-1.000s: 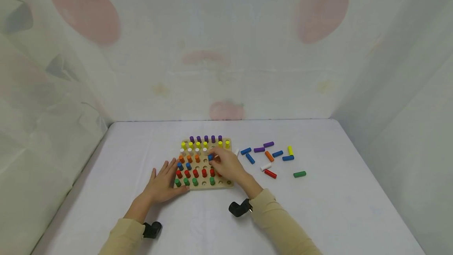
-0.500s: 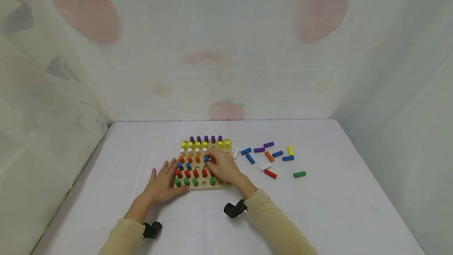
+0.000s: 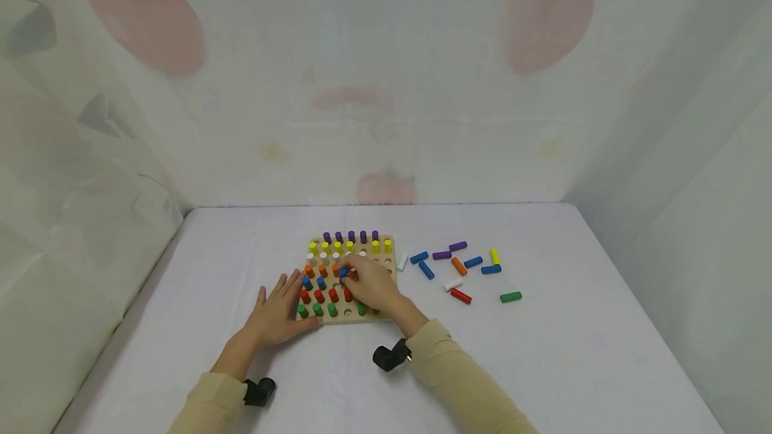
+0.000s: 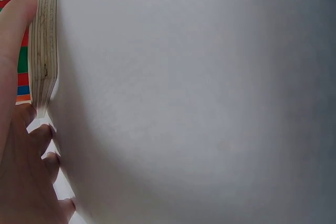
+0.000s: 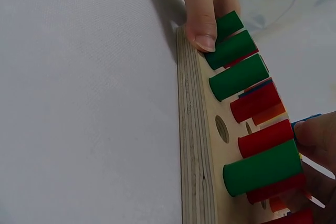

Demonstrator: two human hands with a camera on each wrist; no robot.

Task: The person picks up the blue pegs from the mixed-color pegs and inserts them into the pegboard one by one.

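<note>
A wooden pegboard (image 3: 391, 272) lies on the table with rows of coloured pegs standing in it. My right hand (image 3: 376, 284) pinches a blue peg (image 3: 343, 272) between thumb and fingertips above the board, close to the blue row. The right wrist view shows the end of that blue peg (image 5: 305, 119) behind the red and green pegs (image 5: 262, 167). My left hand (image 3: 274, 317) rests along the board's left side with fingers extended. Its thumb (image 4: 18, 17) touches the board's near edge (image 4: 44, 40). The right hand hides several holes and pegs.
Loose pegs lie right of the board, among them a white peg (image 3: 402, 262), a purple peg (image 3: 442, 255), a red peg (image 3: 461, 296), a yellow peg (image 3: 495, 256) and, farthest right, a green peg (image 3: 510, 297). A white curtain (image 3: 386, 146) hangs behind the table.
My right hand has moved left over the board, carrying the blue peg toward the standing blue pegs. My left hand and the loose pegs have stayed put.
</note>
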